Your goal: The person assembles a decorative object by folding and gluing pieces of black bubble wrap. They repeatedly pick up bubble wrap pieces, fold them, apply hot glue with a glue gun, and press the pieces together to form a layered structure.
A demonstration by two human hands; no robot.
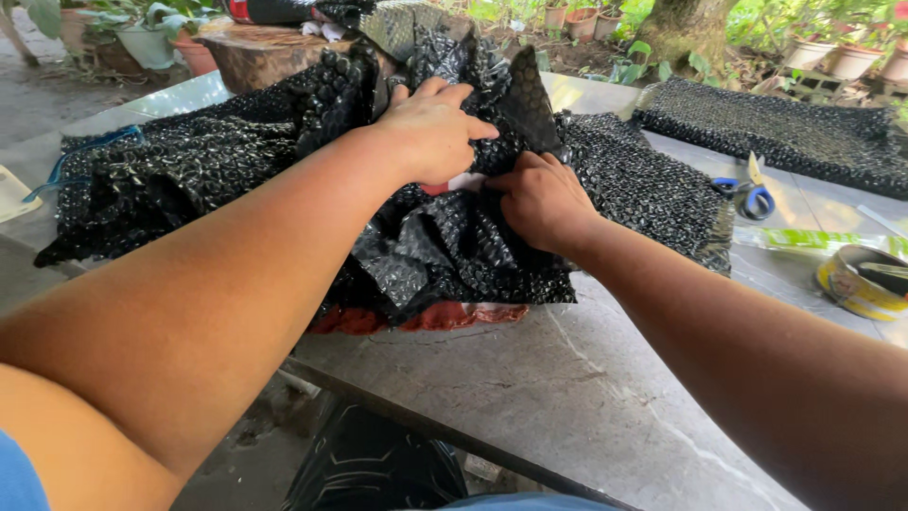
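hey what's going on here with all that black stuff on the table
A person is working with both bare hands on a bundle of black bubble wrap on a grey stone table. The left hand presses on top of the bundle; the right hand pinches a fold beside it. Something reddish shows under the wrap. Blue-handled scissors and a yellow roll of tape lie to the right.

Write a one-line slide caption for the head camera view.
Left hand and right hand press black bubble wrap around a reddish object on a grey table, scissors nearby.
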